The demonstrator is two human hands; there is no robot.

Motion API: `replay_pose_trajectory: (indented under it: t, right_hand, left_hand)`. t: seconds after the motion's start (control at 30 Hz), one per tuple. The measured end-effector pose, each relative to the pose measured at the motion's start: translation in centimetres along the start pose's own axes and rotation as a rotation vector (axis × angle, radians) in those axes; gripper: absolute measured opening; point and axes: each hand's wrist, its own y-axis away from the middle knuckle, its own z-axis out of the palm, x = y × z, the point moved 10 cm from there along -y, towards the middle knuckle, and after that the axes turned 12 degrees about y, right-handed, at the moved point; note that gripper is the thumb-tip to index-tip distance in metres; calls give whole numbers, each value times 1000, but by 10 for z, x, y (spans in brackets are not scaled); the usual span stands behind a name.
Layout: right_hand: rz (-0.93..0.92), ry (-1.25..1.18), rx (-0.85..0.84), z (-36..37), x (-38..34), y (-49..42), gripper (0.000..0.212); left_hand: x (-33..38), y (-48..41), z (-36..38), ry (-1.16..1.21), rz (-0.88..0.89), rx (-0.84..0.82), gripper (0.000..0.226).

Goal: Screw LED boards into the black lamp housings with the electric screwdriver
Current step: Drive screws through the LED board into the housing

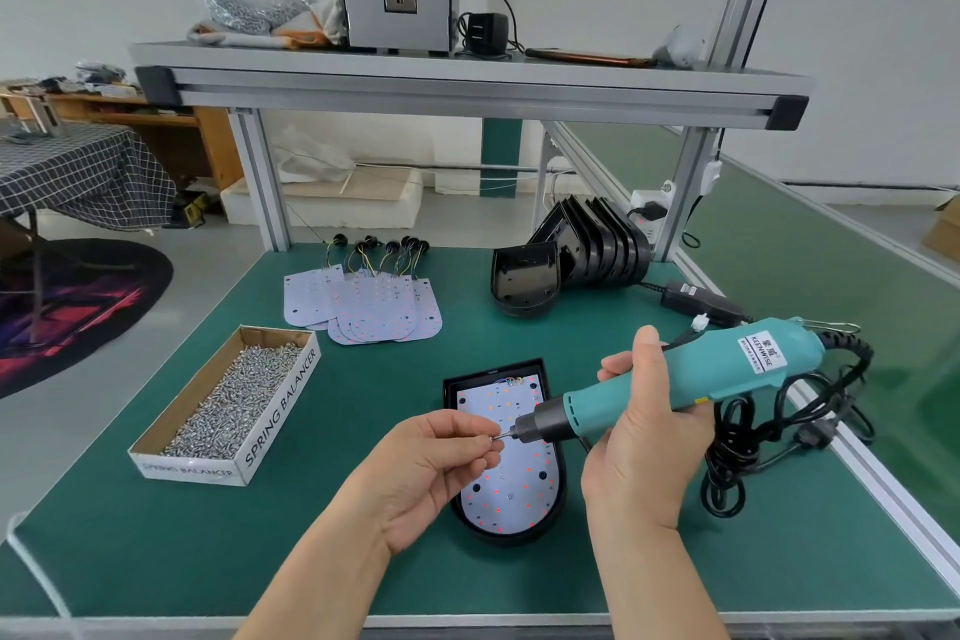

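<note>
Right grip wraps the electric screwdriver, left grip pinches a screw over the green bench.

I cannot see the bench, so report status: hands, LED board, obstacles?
Right hand grips electric screwdriver. Left hand pinches screw at its tip. LED board seated in black housing. Nothing blocking.

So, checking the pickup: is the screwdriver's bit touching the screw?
Touching. The head view shows the screwdriver bit meeting the screw pinched by the left hand.
</note>
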Motion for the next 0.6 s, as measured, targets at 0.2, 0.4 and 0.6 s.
replay_pose_trajectory:
  t: [0.2, 0.4, 0.6]
  right_hand:
    - [-3, -7, 31, -1, -4, -4, 19]
    - [-6, -8, 27, 2, -6, -10, 20]
    - [-51, 2, -3, 10, -12, -26, 18]
  left_hand:
    - [6, 2, 11, -5, 129, -32, 16]
    - [8, -1, 8, -73, 119, -42, 22]
    - [35, -20, -74, -592, 121, 410, 34]
